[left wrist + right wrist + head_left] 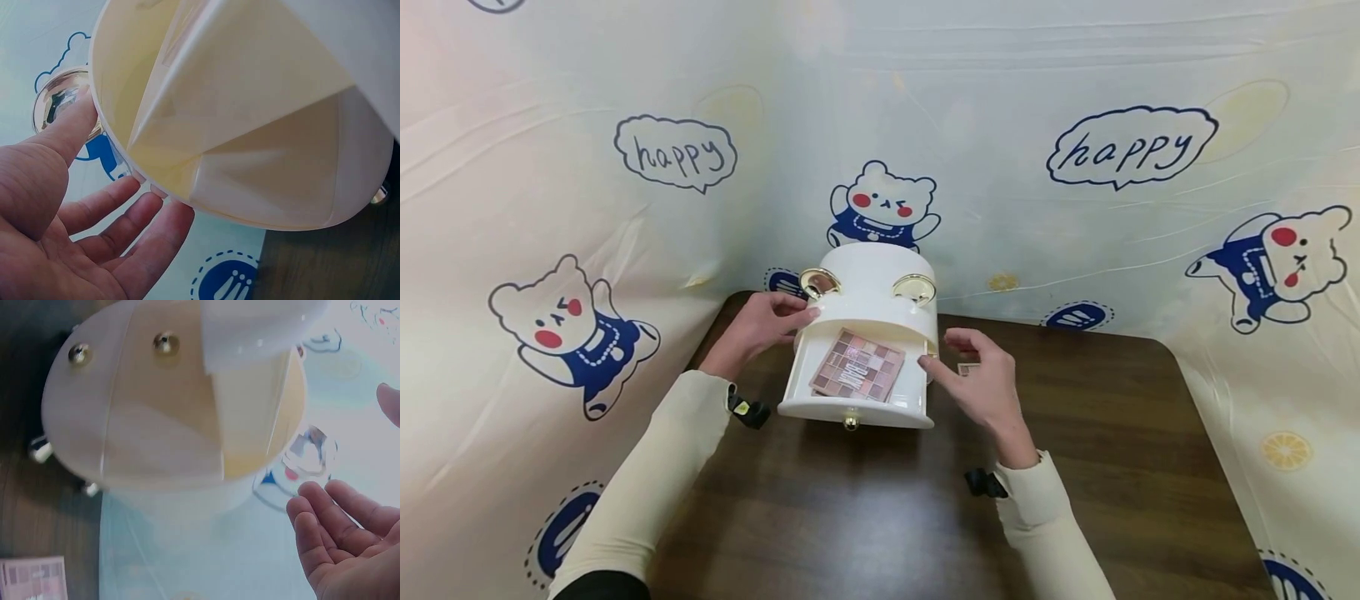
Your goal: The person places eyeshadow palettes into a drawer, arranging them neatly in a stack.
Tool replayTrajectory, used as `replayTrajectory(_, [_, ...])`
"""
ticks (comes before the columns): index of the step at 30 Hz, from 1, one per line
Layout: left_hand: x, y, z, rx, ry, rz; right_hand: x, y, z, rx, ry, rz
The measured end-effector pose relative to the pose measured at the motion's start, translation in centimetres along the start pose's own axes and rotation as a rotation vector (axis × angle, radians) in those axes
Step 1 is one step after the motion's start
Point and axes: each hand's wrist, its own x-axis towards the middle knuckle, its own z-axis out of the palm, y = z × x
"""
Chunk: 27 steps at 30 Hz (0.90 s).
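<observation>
A white rounded organizer [874,283] stands on the table, its upper drawer [910,412] pulled out. Inside lies a pink eyeshadow palette [859,367] with a grid of coloured squares. My left hand [765,323] touches the organizer's left side; in the left wrist view its thumb and relaxed fingers meet the rim. Beside the drawer's right side is my right hand [981,379], fingers loosely bent and holding nothing; the right wrist view shows them apart from the organizer. A smaller palette [34,579] lies on the table, partly hidden behind the right hand in the head view.
Two gold-rimmed round pieces [914,289] stick up from the organizer's top. Gold knobs [166,343] sit on its front. The dark wooden table [1097,467] meets a pale sheet [1000,75] printed with bears at the back and sides.
</observation>
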Motion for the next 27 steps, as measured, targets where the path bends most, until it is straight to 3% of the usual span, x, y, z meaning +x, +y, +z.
replayTrajectory(5, [0.0,0.0,0.0,0.000,0.000,0.005,-0.3,1.5,-1.3,0.018,0.043,0.050])
replayTrajectory(14, [0.0,-0.1,0.0,-0.003,-0.005,0.016,-0.9,4.8,-2.5,-0.130,0.079,0.162])
replayTrajectory(27, [-0.1,-0.1,0.1,-0.017,-0.002,0.009,-1.7,10.1,-3.0,-0.274,0.021,0.340])
